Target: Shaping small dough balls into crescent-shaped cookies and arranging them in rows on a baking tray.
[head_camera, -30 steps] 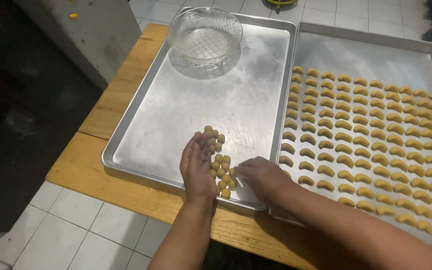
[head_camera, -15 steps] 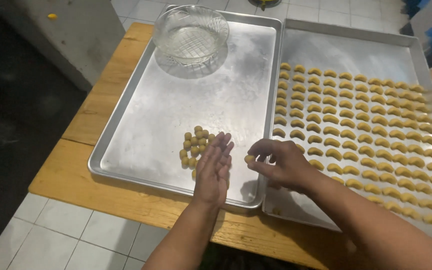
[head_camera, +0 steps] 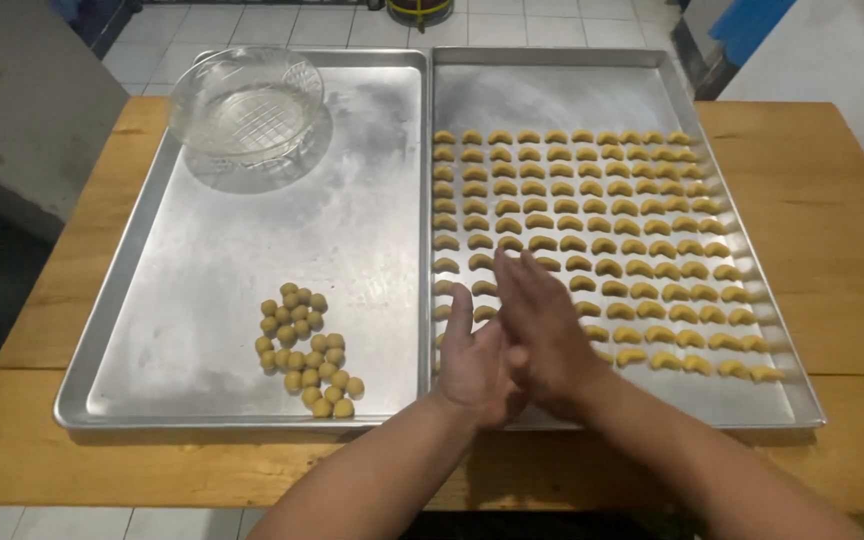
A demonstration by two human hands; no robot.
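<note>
Shaping step, by my read: left hand [head_camera: 474,362] and right hand [head_camera: 544,330] pressed palm-to-palm, contents unseen, over right tray [head_camera: 797,395] approx 7 o'clock; dough balls [head_camera: 304,350] on left tray [head_camera: 202,240]; next needs placement w/ crescents [head_camera: 592,215].

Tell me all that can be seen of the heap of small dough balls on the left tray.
The dough balls are small, round, yellowish-tan pieces, roughly alike in size, with a matte look. They lie packed together in one loose, elongated cluster, mostly a single layer, near the front right part of the left metal tray. Neither hand touches them; the left hand is nearest.
</note>
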